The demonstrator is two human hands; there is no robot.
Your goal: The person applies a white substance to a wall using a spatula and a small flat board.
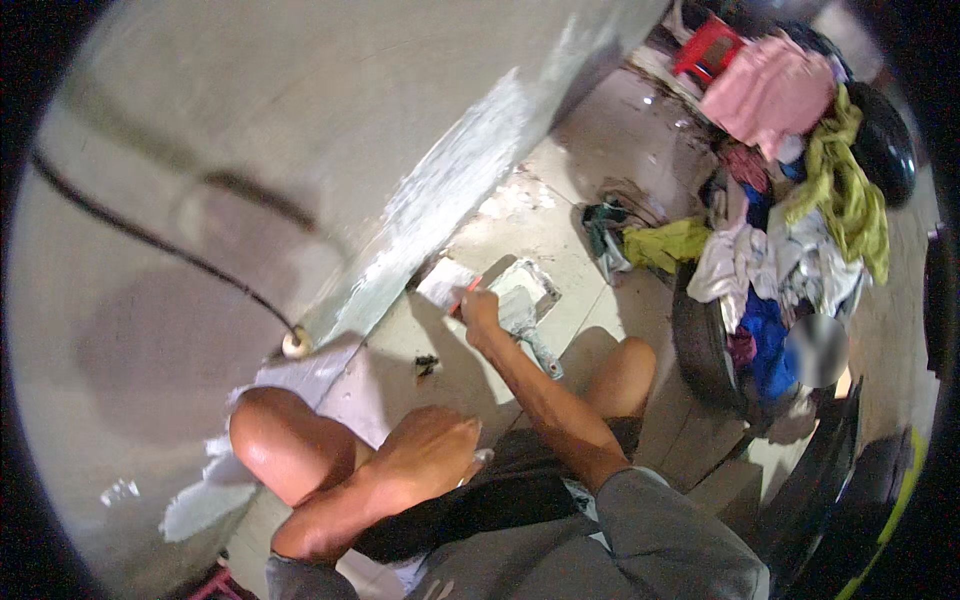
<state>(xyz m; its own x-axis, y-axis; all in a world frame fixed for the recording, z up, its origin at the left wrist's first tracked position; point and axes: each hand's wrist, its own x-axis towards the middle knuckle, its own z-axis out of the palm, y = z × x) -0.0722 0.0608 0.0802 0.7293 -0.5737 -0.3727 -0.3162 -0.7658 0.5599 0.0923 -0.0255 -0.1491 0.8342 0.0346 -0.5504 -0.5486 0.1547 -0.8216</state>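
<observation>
Person crouched at the foot of a grey wall [250, 130], knees up, seen from above. Right hand [478, 308] stretched forward and closed round the red handle of a putty knife [447, 284]; the blade looks pale, loaded with whitish filler, and lies flat or nearly so at the joint where wall meets floor. Blade's long axis runs away from the hand up-left, roughly in line with the pale-green plastered band [440, 200] rising along the wall's base. Just beside the hand, on its right, a trowel [525, 300] with pale filler on its blade rests on the tiled floor [570, 160], handle pointing back toward the right knee. Left hand [430, 450] sits loosely curled on the lap between the knees, holding nothing that can be made out; well apart from the tools, so the right hand is the nearer one by far. Black cable [150, 238] crosses the wall to a round fitting [296, 343]. Heap of mixed clothes [800, 200] lies further right, red stool [705, 48] beyond
</observation>
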